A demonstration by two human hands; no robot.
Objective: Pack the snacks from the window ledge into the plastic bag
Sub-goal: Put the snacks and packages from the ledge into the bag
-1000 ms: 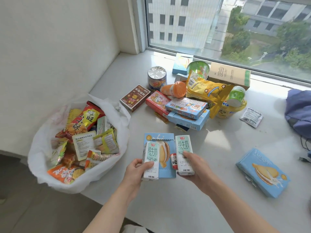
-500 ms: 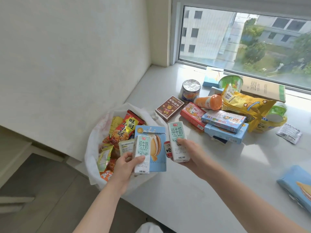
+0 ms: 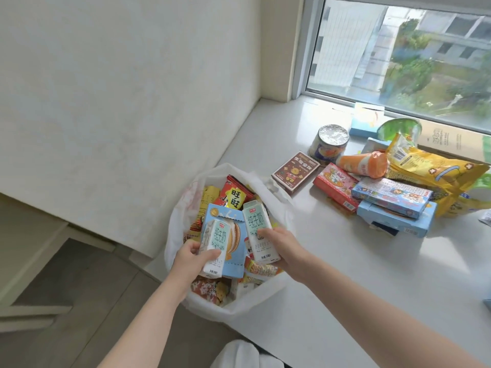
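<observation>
Left grip: left hand (image 3: 190, 257) curls round a milk carton (image 3: 214, 245), clamping it against the blue biscuit box (image 3: 235, 243) behind.
Right grip: right hand (image 3: 281, 245) wraps the second milk carton (image 3: 259, 229), upright.
Why: all three are held over the plastic bag (image 3: 255, 296) mouth, likely for one drop.
Bag: near left on the ledge (image 3: 345, 261), already stuffed.
Unpacked: snack pile (image 3: 393, 192), far right.
Change: a second ago the hands were above bare ledge, now they are left, over the bag.

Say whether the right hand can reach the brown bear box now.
Not while full, probably: the right hand grips a milk carton over the plastic bag. Only low bag rim and ledge separate it from the brown box.
</observation>
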